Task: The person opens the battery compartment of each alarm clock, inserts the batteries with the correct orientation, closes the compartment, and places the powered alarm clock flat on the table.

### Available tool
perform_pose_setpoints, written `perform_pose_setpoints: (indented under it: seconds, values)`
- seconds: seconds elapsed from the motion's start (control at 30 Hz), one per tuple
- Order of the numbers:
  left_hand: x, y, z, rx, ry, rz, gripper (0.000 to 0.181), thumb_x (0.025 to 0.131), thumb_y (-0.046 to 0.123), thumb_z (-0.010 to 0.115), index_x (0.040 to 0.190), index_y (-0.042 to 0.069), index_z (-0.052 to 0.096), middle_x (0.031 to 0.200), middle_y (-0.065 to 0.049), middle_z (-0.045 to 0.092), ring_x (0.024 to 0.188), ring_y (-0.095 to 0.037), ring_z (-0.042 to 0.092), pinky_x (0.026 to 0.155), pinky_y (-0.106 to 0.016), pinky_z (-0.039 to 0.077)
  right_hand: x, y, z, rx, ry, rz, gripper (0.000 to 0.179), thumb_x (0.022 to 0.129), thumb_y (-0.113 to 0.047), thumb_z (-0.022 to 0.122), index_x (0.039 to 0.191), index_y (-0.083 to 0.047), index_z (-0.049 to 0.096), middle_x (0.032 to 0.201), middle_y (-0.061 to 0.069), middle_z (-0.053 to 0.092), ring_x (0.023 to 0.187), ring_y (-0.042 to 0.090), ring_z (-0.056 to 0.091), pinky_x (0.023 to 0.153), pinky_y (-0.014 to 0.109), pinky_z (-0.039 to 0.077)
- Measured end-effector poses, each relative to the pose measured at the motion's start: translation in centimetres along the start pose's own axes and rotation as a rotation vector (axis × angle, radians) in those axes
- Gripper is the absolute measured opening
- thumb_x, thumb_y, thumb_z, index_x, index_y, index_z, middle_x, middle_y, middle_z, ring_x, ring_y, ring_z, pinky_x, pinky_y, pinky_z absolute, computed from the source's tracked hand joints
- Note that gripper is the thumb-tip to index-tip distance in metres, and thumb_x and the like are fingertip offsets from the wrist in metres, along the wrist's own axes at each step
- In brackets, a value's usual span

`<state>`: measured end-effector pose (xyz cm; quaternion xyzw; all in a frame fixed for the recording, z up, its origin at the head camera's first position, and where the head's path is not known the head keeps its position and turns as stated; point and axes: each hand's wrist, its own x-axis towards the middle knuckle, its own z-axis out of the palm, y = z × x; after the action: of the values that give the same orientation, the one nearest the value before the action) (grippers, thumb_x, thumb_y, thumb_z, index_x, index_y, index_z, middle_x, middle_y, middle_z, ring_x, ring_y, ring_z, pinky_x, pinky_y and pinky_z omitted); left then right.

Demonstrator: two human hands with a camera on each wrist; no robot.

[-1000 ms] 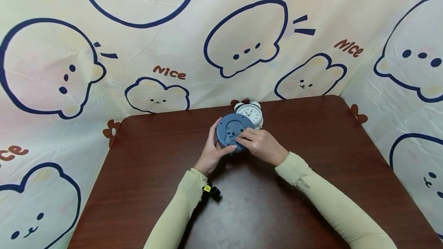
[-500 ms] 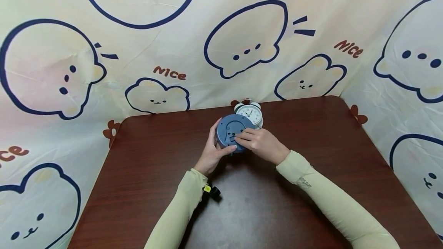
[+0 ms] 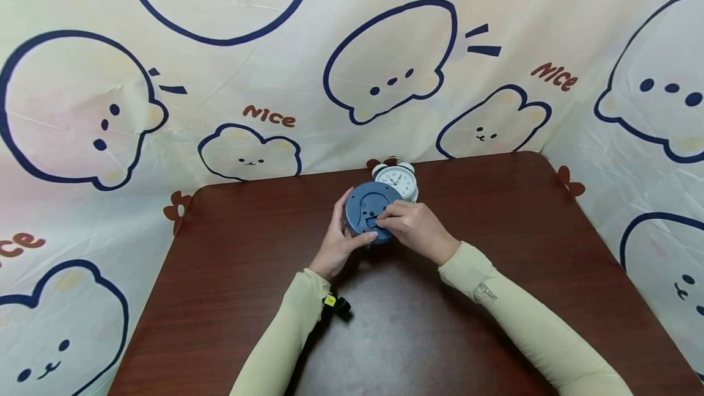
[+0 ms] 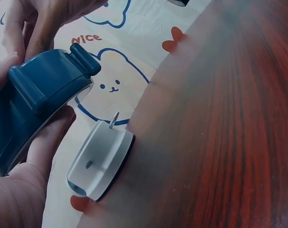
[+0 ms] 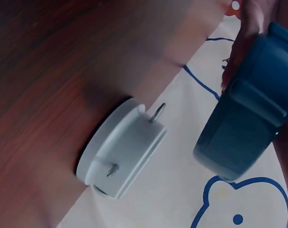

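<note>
My left hand (image 3: 335, 246) grips a round blue alarm clock (image 3: 360, 198) by its left side, thumb along the lower edge, with the clock's back turned up toward me. The fingertips of my right hand (image 3: 422, 232) pinch the small battery cover at the battery compartment (image 3: 371, 222) low on that back. Most of the cover is hidden by the fingers. In the left wrist view, the blue alarm clock (image 4: 44, 83) shows its rim and feet, with fingers around it. A white twin-bell alarm clock (image 3: 400, 179) stands just behind, partly covered by the blue one.
The dark brown table (image 3: 247, 274) spreads around both arms, and its far edge meets a printed cloth backdrop (image 3: 247, 78). A black device with a yellow tag (image 3: 337, 304) is worn at my left wrist. The white clock stands near the far edge.
The right fingertips have shifted slightly at the battery compartment, and the cover has moved out of its flush place, exposing a brighter blue patch. The left hand and the blue clock have hardly moved.
</note>
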<state>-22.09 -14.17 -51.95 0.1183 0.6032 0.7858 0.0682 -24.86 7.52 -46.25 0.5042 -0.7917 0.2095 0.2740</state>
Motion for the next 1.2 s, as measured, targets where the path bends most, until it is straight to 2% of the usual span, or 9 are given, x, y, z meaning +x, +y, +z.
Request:
perform_pose_setpoints:
  seconds: [0.13,0.33,0.7,0.97,1.2]
  values:
    - [0.03,0.09,0.02,0.020,0.012,0.012,0.103,0.086,0.010,0.084,0.162,0.039,0.021,0.166,0.000,0.027,0.149,-0.028,0.037,0.103,-0.028,0.053,0.31,-0.35,-0.29,-0.020,-0.018,-0.005,0.015,0.079,0.001,0.087,0.091,-0.007,0.084,0.089,0.003,0.074,0.083,0.015,0.073,0.076,0.027,0.062]
    - [0.02,-0.05,0.03,0.063,0.021,0.024,0.106,0.087,0.005,0.081,0.165,0.032,0.016,0.166,0.000,0.026,0.148,-0.028,0.037,0.101,-0.026,0.054,0.47,-0.36,-0.36,-0.114,-0.059,-0.063,0.016,0.078,0.001,0.088,0.088,-0.010,0.084,0.081,0.001,0.072,0.080,0.013,0.065,0.071,0.024,0.060]
    - [0.00,-0.14,0.02,0.077,0.002,0.019,0.107,0.088,0.000,0.079,0.166,0.029,0.013,0.167,0.000,0.025,0.148,-0.028,0.037,0.100,-0.026,0.054,0.73,0.00,-0.76,-0.082,-0.177,-0.085,0.019,0.080,0.000,0.087,0.096,-0.009,0.084,0.085,0.003,0.071,0.081,0.012,0.066,0.075,0.023,0.060]
    - [-0.12,-0.02,0.29,0.073,-0.003,0.016,0.104,0.087,0.005,0.082,0.163,0.041,0.019,0.167,0.004,0.025,0.151,-0.025,0.035,0.103,-0.028,0.053,0.76,0.06,-0.71,-0.064,-0.181,-0.074,0.019,0.080,0.002,0.086,0.095,-0.009,0.083,0.087,0.002,0.072,0.084,0.012,0.068,0.076,0.023,0.060]
    - [-0.09,-0.02,0.21,0.072,0.013,0.017,0.109,0.087,0.004,0.082,0.167,0.028,0.011,0.166,0.001,0.026,0.148,-0.028,0.038,0.098,-0.028,0.056,0.70,-0.04,-0.63,-0.061,-0.181,-0.078,0.019,0.079,0.003,0.086,0.093,-0.009,0.083,0.084,0.003,0.071,0.081,0.012,0.067,0.073,0.024,0.060]
